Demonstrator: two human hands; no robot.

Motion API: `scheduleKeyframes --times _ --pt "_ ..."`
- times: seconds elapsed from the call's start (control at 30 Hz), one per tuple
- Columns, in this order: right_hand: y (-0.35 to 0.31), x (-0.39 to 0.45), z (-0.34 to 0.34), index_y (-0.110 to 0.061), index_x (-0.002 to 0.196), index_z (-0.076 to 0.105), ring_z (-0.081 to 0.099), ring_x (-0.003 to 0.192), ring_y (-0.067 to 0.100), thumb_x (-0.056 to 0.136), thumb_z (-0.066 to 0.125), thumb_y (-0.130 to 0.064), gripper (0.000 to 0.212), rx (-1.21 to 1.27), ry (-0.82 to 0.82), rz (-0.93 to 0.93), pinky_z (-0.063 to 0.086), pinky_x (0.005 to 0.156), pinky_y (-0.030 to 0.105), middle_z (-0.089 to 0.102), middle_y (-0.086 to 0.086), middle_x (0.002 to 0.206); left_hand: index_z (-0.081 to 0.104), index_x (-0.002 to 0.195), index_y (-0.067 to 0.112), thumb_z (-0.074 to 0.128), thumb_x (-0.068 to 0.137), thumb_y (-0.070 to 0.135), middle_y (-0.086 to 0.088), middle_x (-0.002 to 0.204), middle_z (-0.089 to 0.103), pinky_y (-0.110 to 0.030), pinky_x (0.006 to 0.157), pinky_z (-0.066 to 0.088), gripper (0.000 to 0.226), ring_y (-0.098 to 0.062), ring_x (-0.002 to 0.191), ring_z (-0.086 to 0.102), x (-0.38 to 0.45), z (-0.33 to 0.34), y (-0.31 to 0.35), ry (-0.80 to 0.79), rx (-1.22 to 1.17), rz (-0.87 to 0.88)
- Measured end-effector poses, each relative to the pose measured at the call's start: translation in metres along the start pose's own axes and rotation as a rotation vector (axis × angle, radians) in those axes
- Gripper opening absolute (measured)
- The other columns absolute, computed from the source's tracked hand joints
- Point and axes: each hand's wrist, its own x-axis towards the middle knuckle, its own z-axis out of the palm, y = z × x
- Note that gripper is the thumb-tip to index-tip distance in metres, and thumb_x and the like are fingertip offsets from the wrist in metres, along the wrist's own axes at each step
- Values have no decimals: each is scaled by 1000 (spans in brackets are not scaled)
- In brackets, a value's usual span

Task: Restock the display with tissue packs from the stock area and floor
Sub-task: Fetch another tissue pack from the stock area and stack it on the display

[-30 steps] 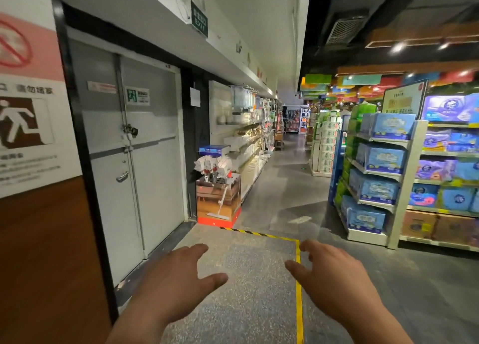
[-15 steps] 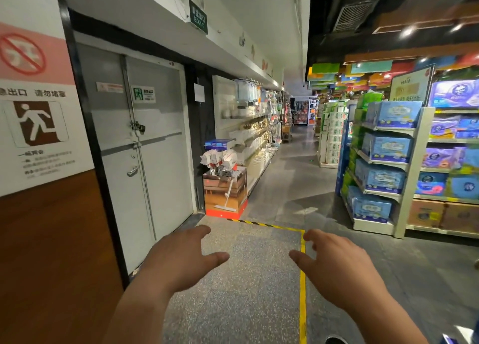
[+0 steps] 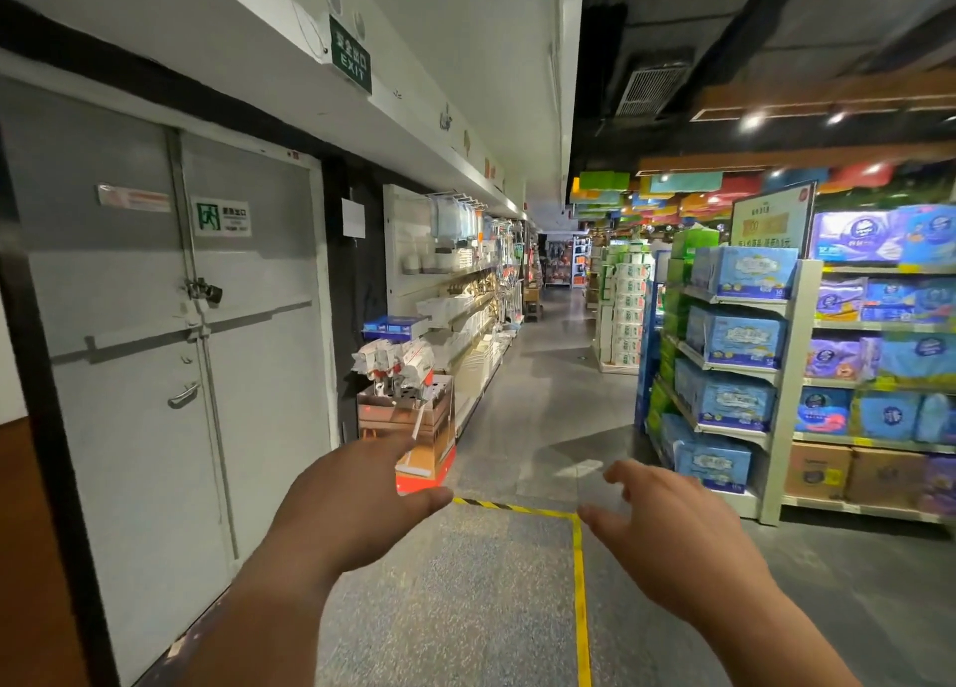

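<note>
My left hand (image 3: 352, 510) and my right hand (image 3: 672, 526) are stretched out in front of me over the grey floor, palms down, fingers apart, holding nothing. Ahead on the right stands a white end shelf (image 3: 786, 391) stacked with blue tissue packs (image 3: 734, 334) on several levels. Further right, longer shelves hold purple and blue tissue packs (image 3: 879, 360), with brown cartons (image 3: 822, 469) on the bottom level. Both hands are well short of the shelves.
A grey double exit door (image 3: 170, 350) with a padlock fills the left wall. A cardboard mop display (image 3: 408, 422) stands past it. Yellow floor tape (image 3: 579, 572) marks a box by the door. The aisle runs ahead between housewares shelves (image 3: 465, 314) and stacked paper rolls (image 3: 626, 303).
The view has swung right and forward along the aisle; the wall sign at left has left the frame. Both hands stay outstretched and empty, now a little higher in view.
</note>
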Motion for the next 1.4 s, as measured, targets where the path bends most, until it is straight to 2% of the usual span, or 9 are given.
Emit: scheduleKeyframes --times 0.2,0.33,0.57,0.83,1.07,1.2,1.4 --pt "12 88 23 -37 135 53 59 121 16 94 48 -69 52 -18 3 15 49 100 39 66 -10 128 45 146 45 59 79 80 20 148 51 -34 99 48 77 -12 132 52 92 29 7 20 27 20" --pt "33 156 49 -35 133 54 60 119 17 94 48 -68 52 0 -11 6 49 98 38 67 -7 125 50 141 45 59 79 80 21 138 58 -32 93 50 72 -10 122 57 157 59 13 5 39 12" --pt "86 310 97 -34 134 54 62 119 17 94 48 -66 52 32 -19 -30 50 97 36 67 -9 127 54 137 43 61 84 72 16 132 64 -29 88 48 61 -12 119 60 291 119 39 10 73 -19" --pt "134 518 110 -35 133 54 62 117 15 95 46 -67 51 24 5 -117 50 95 35 67 -10 123 54 137 41 59 83 75 18 133 62 -28 90 49 63 -8 121 59 471 162 69 70 74 -99" --pt "149 684 184 -34 132 56 63 116 15 95 47 -66 50 30 -42 -167 51 96 36 68 -11 123 57 135 41 58 83 75 18 131 63 -29 91 52 62 -10 119 61 628 240 46 91 49 -177" --pt "155 794 225 -35 133 55 62 116 13 96 46 -66 50 2 -57 -175 51 96 35 67 -11 122 56 136 39 59 84 73 17 126 66 -29 88 52 63 -12 115 62 741 283 32 58 35 -173" --pt "169 965 249 -38 135 53 62 115 10 95 44 -68 51 22 22 -125 51 96 33 66 -14 122 52 143 37 55 83 78 15 137 61 -30 92 51 73 -12 122 59 926 313 28 72 73 -130"
